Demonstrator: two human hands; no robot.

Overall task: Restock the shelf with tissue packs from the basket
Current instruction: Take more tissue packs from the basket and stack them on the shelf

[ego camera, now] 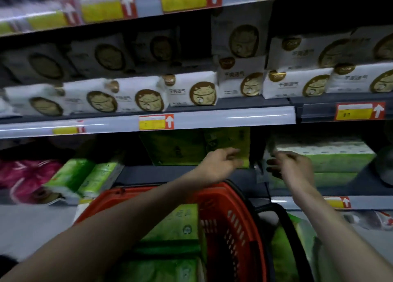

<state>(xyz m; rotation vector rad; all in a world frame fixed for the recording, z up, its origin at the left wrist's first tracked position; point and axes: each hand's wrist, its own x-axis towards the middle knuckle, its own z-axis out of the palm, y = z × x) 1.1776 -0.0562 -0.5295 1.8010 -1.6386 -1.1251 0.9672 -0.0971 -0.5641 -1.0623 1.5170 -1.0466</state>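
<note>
A red basket sits low in front of me with several green tissue packs inside. On the lower shelf a large yellow-green tissue pack stands upright. My left hand grips its lower right corner, fingers laid across the front. My right hand hovers just right of it with curled, spread fingers and holds nothing. It is next to the left end of a stacked green-and-white pack. Motion blur hides the fingertips.
The shelf above carries rows of white packs with gold cat emblems. Slim green packs and a pink pack lie at the lower left. Price-tag rails run along the shelf edges. The basket's black handle arcs at the right.
</note>
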